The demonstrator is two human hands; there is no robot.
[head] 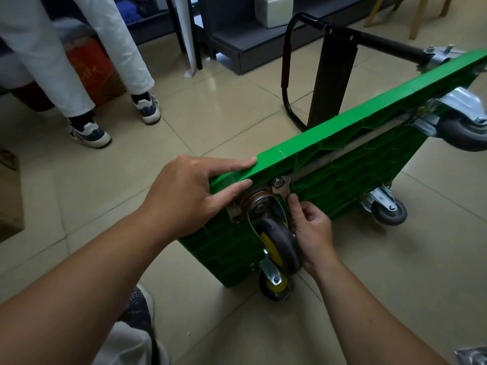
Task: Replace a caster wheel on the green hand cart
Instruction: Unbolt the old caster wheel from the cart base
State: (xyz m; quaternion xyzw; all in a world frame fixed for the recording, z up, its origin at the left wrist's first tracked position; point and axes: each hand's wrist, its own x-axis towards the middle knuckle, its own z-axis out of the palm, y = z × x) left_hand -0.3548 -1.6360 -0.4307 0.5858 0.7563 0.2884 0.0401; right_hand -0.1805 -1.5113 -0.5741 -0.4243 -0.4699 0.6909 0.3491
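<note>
The green hand cart (350,164) stands on its long edge on the floor, ribbed underside facing me. A caster with a yellow hub and grey tyre (279,241) sits on its metal mounting plate (280,189) at the cart's near upper corner; a bolt head shows on that plate. My left hand (189,191) grips the cart's top edge, fingers over the rim beside the plate. My right hand (311,227) pinches at the plate's right side, fingertips closed; what they hold is hidden. A second yellow caster (275,284) sits below.
Two grey casters (388,209) (463,133) are on the far corners. The black folding handle (329,75) lies on the tiles behind. A person's legs in white trousers (79,75) stand at left, near a red box. Dark shelving lines the back; a brown box is at far left.
</note>
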